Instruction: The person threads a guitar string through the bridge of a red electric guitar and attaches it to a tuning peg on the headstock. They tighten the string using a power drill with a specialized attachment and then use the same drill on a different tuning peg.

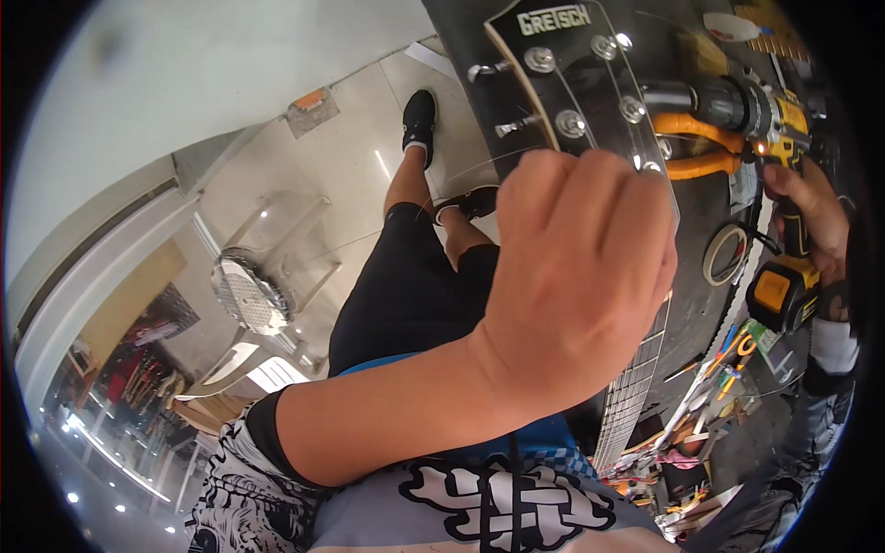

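Strings run to several tuning posts [572, 123], but a loose strand [479, 164] juts out left, so the stringing looks unfinished; your fist hides how much is left. Your left hand [576, 276] curls closed over the headstock [553, 88]'s lower end, its contents hidden; your right hand [813, 205] grips the power drill [786, 138], nose at the headstock's right edge.

The floor [359, 184] consists of pale, glossy tiles with visible joints and a bright reflected streak. A plain, light-coloured wall surface [184, 83] occupies the upper left. A pale plastic chair [253, 295] stands at left. At lower left, a glazed panel [120, 452] shows bright points and a line of light. A dark tabletop [693, 318] extends along the right.
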Action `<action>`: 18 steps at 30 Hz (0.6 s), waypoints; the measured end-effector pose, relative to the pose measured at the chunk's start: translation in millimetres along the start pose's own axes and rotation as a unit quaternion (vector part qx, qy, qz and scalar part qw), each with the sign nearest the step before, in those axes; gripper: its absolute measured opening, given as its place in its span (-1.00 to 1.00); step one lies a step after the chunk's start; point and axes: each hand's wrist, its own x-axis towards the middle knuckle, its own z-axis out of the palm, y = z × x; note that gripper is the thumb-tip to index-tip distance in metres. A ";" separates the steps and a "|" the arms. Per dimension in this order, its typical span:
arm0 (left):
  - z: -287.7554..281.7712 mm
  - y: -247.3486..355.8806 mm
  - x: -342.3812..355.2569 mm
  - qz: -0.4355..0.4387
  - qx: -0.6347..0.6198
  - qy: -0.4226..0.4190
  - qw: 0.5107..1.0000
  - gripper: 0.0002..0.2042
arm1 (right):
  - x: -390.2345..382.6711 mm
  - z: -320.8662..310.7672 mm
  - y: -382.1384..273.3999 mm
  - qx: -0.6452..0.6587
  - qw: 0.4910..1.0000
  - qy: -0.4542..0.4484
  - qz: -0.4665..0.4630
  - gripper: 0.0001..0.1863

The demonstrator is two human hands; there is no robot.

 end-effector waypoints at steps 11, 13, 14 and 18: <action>4.5 -5.1 -4.5 -0.024 -0.040 0.028 0.999 -0.79 | -4.3 -1.1 -0.2 0.000 0.999 0.027 0.038 -0.43; 2.4 -3.4 -4.1 -0.020 -0.036 0.035 0.999 -0.78 | -7.7 1.4 -2.8 0.008 0.999 0.035 0.041 -0.42; 2.3 -2.7 -4.6 -0.022 -0.038 0.037 0.998 -0.78 | -11.0 5.0 -6.5 0.010 0.998 0.033 0.044 -0.44; -1.4 -2.5 -6.1 -0.027 -0.052 0.023 0.998 -0.76 | -11.4 0.9 -5.9 0.009 0.999 0.021 0.041 -0.46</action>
